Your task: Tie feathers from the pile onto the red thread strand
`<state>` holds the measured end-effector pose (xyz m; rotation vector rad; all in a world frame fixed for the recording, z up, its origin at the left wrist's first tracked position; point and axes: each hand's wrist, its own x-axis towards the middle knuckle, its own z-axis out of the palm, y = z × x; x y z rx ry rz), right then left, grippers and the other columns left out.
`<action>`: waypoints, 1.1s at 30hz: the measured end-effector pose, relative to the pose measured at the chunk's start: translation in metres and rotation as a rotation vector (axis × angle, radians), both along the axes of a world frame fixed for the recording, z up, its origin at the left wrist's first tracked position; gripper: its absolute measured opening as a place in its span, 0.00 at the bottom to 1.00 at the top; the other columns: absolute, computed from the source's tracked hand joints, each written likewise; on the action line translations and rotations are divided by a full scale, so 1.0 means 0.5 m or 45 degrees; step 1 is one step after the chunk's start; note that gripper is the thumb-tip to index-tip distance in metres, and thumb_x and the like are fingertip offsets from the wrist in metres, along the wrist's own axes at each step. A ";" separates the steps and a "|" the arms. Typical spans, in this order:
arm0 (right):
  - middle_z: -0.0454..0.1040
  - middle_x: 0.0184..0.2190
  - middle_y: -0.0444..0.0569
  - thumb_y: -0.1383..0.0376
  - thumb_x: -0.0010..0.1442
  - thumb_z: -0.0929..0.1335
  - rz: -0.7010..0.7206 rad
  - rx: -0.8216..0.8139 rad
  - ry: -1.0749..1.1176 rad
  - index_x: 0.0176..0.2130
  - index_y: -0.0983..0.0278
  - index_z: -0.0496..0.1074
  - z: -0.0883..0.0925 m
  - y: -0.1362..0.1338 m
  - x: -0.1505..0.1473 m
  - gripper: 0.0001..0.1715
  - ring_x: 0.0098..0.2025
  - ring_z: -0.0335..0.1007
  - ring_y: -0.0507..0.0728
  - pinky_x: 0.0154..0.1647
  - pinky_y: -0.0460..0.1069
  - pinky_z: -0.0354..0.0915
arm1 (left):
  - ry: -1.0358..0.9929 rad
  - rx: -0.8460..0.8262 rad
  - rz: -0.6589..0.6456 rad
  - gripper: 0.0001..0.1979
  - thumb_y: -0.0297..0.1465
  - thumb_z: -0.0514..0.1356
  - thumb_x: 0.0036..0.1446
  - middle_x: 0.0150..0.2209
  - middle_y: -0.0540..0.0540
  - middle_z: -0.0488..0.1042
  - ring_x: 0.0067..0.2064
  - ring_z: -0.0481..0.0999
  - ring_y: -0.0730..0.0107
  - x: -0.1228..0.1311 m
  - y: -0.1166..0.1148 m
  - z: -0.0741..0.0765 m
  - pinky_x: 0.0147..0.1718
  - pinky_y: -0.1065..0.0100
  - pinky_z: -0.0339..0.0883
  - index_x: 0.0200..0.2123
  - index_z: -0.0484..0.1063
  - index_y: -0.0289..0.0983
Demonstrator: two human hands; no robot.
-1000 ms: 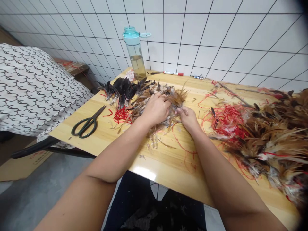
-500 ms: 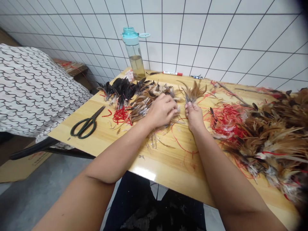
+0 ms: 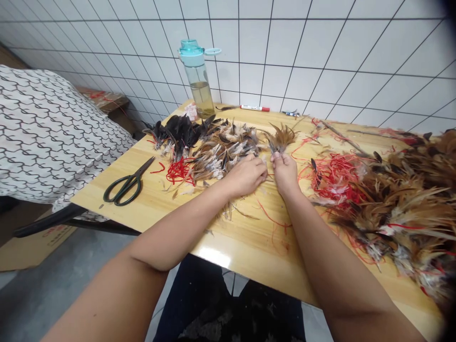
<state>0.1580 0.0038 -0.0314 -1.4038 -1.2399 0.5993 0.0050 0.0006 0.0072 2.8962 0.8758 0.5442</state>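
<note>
My right hand (image 3: pixel 286 172) is closed round the lower ends of a small bunch of brown feathers (image 3: pixel 281 137), whose tips fan out toward the wall. Just left of it, my left hand (image 3: pixel 248 175) rests low over the table with its fingers curled. Whatever those fingers may hold is hidden. Beyond my left hand lies a pile of brown and white feathers (image 3: pixel 221 152), with black feathers (image 3: pixel 181 130) at its left. A tangle of red string (image 3: pixel 180 171) sits at the near edge of that pile.
Black-handled scissors (image 3: pixel 128 183) lie at the table's left. A water bottle (image 3: pixel 200 90) stands by the tiled wall, near a red-capped marker (image 3: pixel 254 109). To the right are a heap of brown feathers (image 3: pixel 409 199) and more red string (image 3: pixel 338 175). Patterned cloth (image 3: pixel 60 137) is at far left.
My left hand has come back from the feather pile, nearer to me, uncovering more of it. The right hand with its feather bunch has shifted slightly left.
</note>
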 end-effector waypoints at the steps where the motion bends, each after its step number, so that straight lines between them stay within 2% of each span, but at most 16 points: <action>1: 0.64 0.21 0.42 0.50 0.62 0.60 -0.013 -0.014 0.011 0.27 0.62 0.64 0.002 -0.002 -0.001 0.21 0.26 0.60 0.53 0.29 0.48 0.56 | -0.053 -0.018 0.017 0.09 0.29 0.52 0.62 0.36 0.43 0.73 0.40 0.68 0.63 -0.002 0.003 0.001 0.45 0.61 0.61 0.34 0.72 0.35; 5: 0.64 0.20 0.42 0.54 0.61 0.62 -0.010 -0.067 0.037 0.26 0.62 0.66 0.009 -0.008 -0.003 0.18 0.25 0.59 0.52 0.29 0.48 0.56 | -0.229 -0.096 0.174 0.06 0.27 0.52 0.60 0.34 0.45 0.74 0.37 0.69 0.64 -0.017 0.018 0.008 0.40 0.64 0.62 0.36 0.69 0.35; 8: 0.64 0.19 0.42 0.55 0.59 0.63 0.010 -0.083 0.005 0.24 0.63 0.67 0.014 -0.009 -0.006 0.17 0.25 0.59 0.53 0.30 0.48 0.56 | -0.272 -0.126 0.231 0.06 0.26 0.53 0.59 0.34 0.45 0.74 0.36 0.71 0.65 -0.025 0.025 0.014 0.37 0.66 0.61 0.38 0.69 0.35; 13: 0.68 0.21 0.44 0.55 0.57 0.63 0.063 -0.067 -0.072 0.24 0.62 0.67 0.019 -0.011 -0.011 0.17 0.27 0.63 0.55 0.33 0.49 0.58 | -0.239 -0.092 0.222 0.07 0.25 0.53 0.59 0.35 0.43 0.74 0.39 0.72 0.63 -0.029 0.027 0.022 0.39 0.65 0.63 0.36 0.70 0.35; 18: 0.66 0.20 0.44 0.57 0.57 0.63 0.096 -0.077 -0.136 0.22 0.62 0.65 0.020 -0.013 -0.011 0.17 0.27 0.61 0.54 0.32 0.49 0.56 | -0.258 -0.024 0.127 0.07 0.25 0.53 0.59 0.35 0.44 0.73 0.39 0.71 0.64 -0.035 0.032 0.020 0.40 0.66 0.63 0.36 0.70 0.35; 24: 0.65 0.19 0.43 0.55 0.58 0.64 0.274 -0.068 -0.065 0.23 0.62 0.68 0.017 -0.015 -0.013 0.18 0.28 0.63 0.54 0.33 0.49 0.58 | -0.204 0.083 0.183 0.09 0.25 0.52 0.60 0.35 0.44 0.73 0.41 0.70 0.62 -0.042 0.039 0.018 0.42 0.64 0.62 0.36 0.72 0.36; 28: 0.68 0.21 0.44 0.52 0.56 0.64 0.350 -0.083 -0.031 0.25 0.64 0.72 0.014 -0.015 -0.015 0.20 0.29 0.64 0.54 0.34 0.49 0.59 | -0.141 0.141 0.224 0.10 0.26 0.51 0.61 0.35 0.43 0.73 0.40 0.70 0.61 -0.042 0.035 0.026 0.42 0.62 0.62 0.36 0.72 0.36; 33: 0.65 0.19 0.43 0.48 0.54 0.65 0.441 -0.105 0.006 0.25 0.64 0.71 0.019 -0.016 -0.017 0.22 0.28 0.62 0.54 0.31 0.48 0.58 | -0.085 0.199 0.252 0.10 0.27 0.51 0.61 0.38 0.40 0.73 0.43 0.70 0.59 -0.039 0.026 0.037 0.43 0.61 0.62 0.36 0.73 0.35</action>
